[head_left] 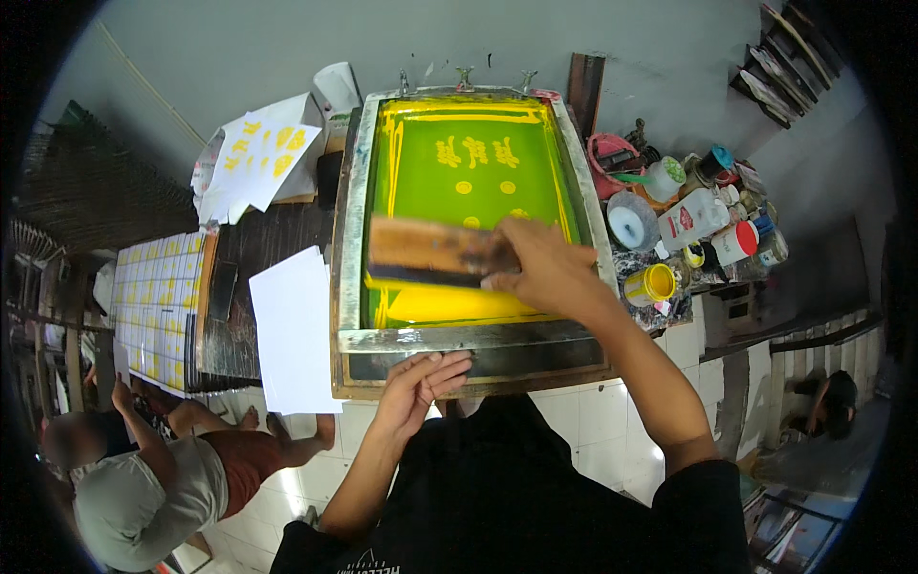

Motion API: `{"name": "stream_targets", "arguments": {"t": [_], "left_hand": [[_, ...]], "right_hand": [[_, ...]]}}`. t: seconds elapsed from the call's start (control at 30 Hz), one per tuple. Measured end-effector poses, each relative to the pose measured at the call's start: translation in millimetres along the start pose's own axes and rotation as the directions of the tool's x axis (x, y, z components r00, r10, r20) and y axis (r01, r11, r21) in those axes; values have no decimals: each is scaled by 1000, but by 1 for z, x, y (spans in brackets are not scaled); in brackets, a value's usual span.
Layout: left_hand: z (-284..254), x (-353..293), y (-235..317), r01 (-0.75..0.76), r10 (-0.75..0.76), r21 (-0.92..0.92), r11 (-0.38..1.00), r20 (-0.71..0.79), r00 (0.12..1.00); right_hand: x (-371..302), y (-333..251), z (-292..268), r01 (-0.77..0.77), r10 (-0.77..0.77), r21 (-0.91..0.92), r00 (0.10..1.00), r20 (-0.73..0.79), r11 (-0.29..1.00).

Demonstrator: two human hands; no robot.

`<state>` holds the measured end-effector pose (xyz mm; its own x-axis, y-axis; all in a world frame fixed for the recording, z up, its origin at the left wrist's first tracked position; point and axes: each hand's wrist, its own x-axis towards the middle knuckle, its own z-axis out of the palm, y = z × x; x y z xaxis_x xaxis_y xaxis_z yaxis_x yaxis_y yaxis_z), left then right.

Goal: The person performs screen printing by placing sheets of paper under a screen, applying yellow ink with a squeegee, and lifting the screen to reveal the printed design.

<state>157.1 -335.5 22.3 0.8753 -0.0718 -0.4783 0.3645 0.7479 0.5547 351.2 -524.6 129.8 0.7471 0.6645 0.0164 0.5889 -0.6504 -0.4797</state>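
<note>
My right hand (545, 263) is closed round the right end of a wooden squeegee (421, 249), slightly blurred by motion. Its dark blade sits low over the green mesh (421, 182) of a screen-printing frame (354, 220), with a broad band of yellow ink (459, 306) along the near side. Yellow characters and small round marks show on the mesh farther up. At the near bar of the frame, my left hand (421, 387) has its fingers bent against the edge; their exact grip is partly hidden. The frame lies over a dark board (497, 368).
White sheets (295, 330) lie left of the frame, with yellow-printed sheets (263, 158) behind. Farther left stands a rack of printed pieces (158, 306), near a seated person (172, 478). Paint tubs and bottles crowd the right side, including an open yellow tub (650, 284).
</note>
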Motion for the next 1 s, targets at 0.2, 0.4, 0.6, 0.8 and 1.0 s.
{"name": "stream_targets", "arguments": {"t": [0.2, 0.4, 0.6, 0.8, 1.0], "left_hand": [[-24, 17, -18, 105, -117, -174, 979, -60, 991], [-24, 18, -18, 147, -165, -149, 978, -115, 980], [-27, 17, -19, 205, -222, -125, 971, -145, 964], [-25, 15, -17, 235, -252, -100, 967, -223, 942], [-18, 14, -15, 206, -228, -105, 973, -287, 931]], "right_hand": [[-7, 20, 65, 11, 4, -71, 980, 197, 997], [-14, 14, 81, 151, -153, -208, 988, 6, 967], [35, 33, 81, 152, -217, -385, 967, -133, 911], [127, 72, 66, 141, -236, -414, 954, -188, 899], [227, 120, 50, 125, -256, -431, 931, -261, 893]]}}
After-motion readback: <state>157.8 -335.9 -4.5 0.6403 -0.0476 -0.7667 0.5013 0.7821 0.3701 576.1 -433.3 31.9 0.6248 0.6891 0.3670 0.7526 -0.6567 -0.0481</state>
